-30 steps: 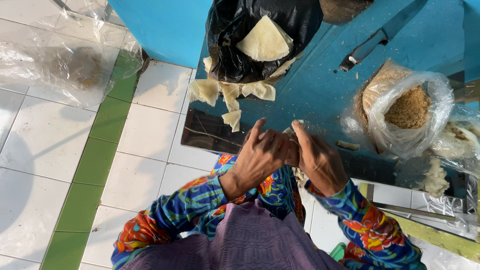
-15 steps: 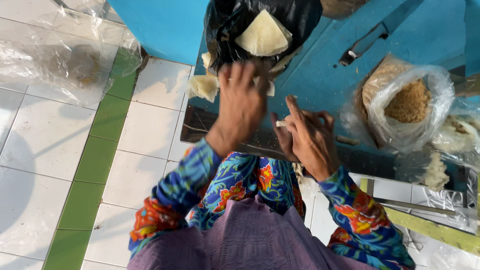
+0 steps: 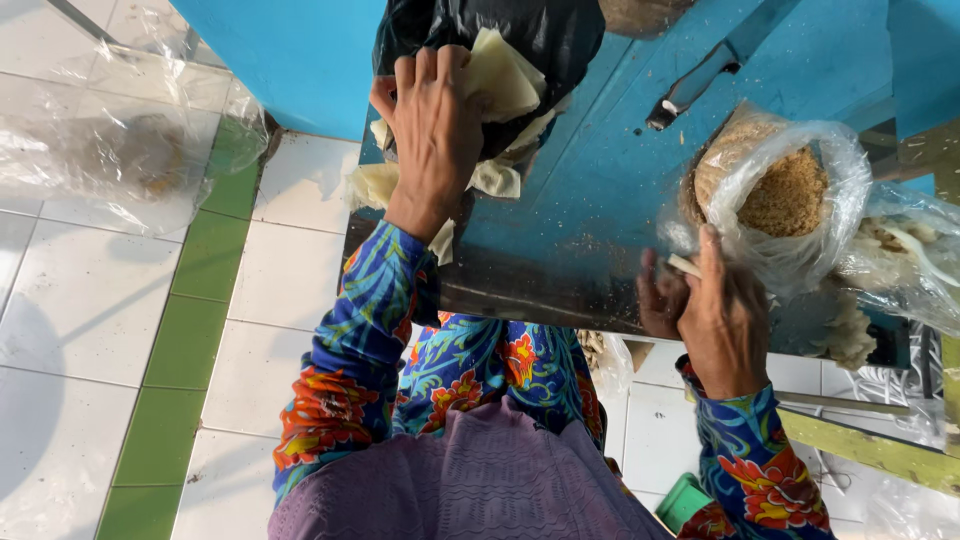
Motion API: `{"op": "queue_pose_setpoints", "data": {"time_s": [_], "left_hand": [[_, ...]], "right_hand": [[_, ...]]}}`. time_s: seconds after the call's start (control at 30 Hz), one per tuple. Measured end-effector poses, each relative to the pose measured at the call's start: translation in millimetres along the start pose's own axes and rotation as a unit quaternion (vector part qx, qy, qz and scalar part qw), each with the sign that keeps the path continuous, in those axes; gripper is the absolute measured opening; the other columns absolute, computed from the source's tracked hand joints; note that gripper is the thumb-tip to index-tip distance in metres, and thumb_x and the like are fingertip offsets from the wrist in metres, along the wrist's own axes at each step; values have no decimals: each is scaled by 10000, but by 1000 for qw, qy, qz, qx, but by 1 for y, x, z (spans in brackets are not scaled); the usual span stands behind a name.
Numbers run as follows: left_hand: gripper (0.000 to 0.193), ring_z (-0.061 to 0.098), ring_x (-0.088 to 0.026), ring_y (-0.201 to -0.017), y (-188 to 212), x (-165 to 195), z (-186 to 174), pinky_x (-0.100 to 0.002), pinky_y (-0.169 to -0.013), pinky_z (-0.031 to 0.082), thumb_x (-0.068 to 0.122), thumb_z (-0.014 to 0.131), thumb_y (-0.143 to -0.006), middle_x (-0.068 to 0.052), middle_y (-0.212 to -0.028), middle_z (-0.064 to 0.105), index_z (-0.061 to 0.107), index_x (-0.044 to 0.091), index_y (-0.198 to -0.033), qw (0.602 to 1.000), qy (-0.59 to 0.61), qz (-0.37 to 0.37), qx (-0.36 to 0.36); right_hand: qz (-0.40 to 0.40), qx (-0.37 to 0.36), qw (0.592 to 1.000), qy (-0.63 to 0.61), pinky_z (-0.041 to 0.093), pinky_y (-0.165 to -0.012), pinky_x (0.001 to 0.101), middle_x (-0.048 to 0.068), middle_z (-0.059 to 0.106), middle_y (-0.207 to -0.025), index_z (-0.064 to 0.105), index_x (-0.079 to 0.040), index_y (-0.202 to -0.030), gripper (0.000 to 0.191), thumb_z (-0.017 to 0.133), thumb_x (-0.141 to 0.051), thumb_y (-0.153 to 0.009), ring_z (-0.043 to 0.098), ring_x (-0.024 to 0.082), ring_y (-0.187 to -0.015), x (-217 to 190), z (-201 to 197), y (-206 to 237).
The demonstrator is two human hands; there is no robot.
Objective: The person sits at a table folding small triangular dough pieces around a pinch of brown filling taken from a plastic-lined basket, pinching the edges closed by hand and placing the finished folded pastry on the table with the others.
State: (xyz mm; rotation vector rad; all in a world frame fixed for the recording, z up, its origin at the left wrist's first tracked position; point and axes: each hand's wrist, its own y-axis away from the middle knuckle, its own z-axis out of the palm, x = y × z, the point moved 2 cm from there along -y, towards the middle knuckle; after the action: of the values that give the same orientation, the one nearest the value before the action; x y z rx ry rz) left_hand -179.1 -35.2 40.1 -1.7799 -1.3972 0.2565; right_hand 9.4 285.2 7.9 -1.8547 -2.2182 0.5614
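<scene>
I see the pale wrapper sheets [image 3: 500,75] at the far edge of the blue desk [image 3: 590,190], stacked in the mouth of a black plastic bag [image 3: 560,30]. My left hand [image 3: 432,125] lies flat across the stack, fingers spread wide and pressed onto the top sheet; I cannot tell whether it has pinched one up. More loose sheets [image 3: 375,185] lie just beside the wrist, some hanging over the desk edge toward the floor.

My right hand [image 3: 705,310] is well apart from that, near the front edge of the desk, fingers curled narrowly around a small pale roll [image 3: 684,265], the end of which pokes out above the thumb. Right behind this hand sits a clear plastic bag of brown crumbly filling [image 3: 785,195], touching the fingers. Further right another clear bag [image 3: 900,250] holds pale pieces.

A dark-handled knife [image 3: 695,90] lies on the desk between the two bags. Below and to the left is the white tiled floor [image 3: 90,330] with a green strip [image 3: 190,300], and a crumpled clear plastic sheet [image 3: 110,150] lies on it.
</scene>
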Motion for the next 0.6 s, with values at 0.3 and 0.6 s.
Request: {"op": "queue_pose_setpoints", "data": {"time_s": [0.3,0.6], "left_hand": [[116,639,-264,-846,-10,22,-45,-390,-772,506,42,685,-1003,-79,-987,642,633,95,-1091,976,215,-10,23],[190,751,-277,-835,82,52,-63,-376,-710,586,80,629,-966,-204,-912,740,673,-11,-1127,905,357,-101,-207]], "right_hand": [[-3,37,977,-209,533,-1045,397,194,677,-1348,410,14,-1516,557,597,92,-998,671,330,-1234,-56,-33,-27],[1,88,942,-323,567,-963,350,142,704,-1202,483,-3,-1469,472,624,67,-1023,709,232,-1051,-111,-47,-48]]}}
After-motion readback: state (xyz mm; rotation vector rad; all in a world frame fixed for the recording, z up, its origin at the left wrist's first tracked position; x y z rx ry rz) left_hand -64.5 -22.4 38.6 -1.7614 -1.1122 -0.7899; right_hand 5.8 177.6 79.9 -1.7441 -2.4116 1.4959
